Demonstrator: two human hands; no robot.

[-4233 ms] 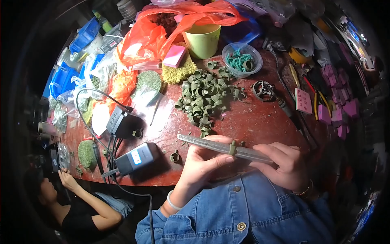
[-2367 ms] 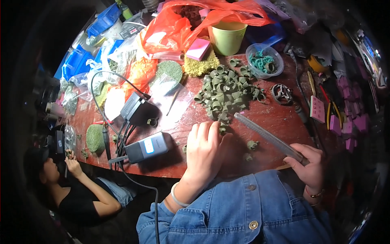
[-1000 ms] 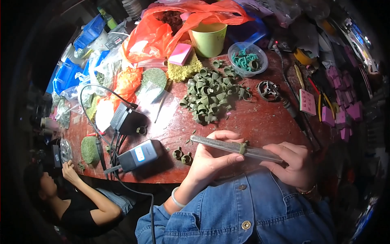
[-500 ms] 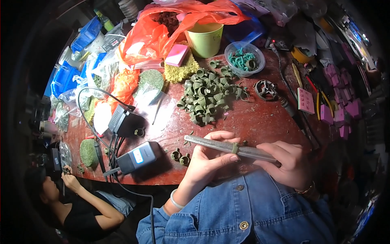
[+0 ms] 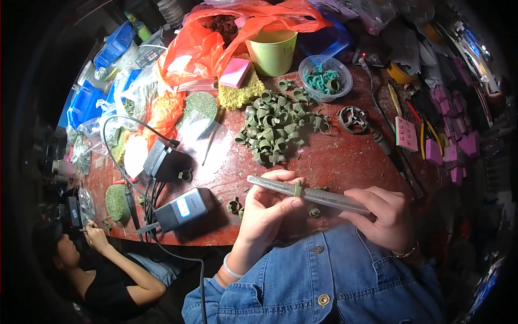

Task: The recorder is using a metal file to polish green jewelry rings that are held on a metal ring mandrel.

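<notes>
Green ring (image 5: 298, 188), pinched by the left hand (image 5: 264, 213), encircles a grey rod (image 5: 334, 201) the right hand (image 5: 387, 216) clasps. Fingers partly hide a loose ring (image 5: 241, 213); a ring heap (image 5: 275, 127) lies beyond on the worktop (image 5: 345, 156).

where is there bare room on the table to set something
The widest bare stretch of red tabletop lies between the green ring pile, the grey rod and the black-handled tool, with scattered crumbs. A smaller one lies between pile and dark box. Left is crowded with plastic bags, right with pink blocks.
</notes>
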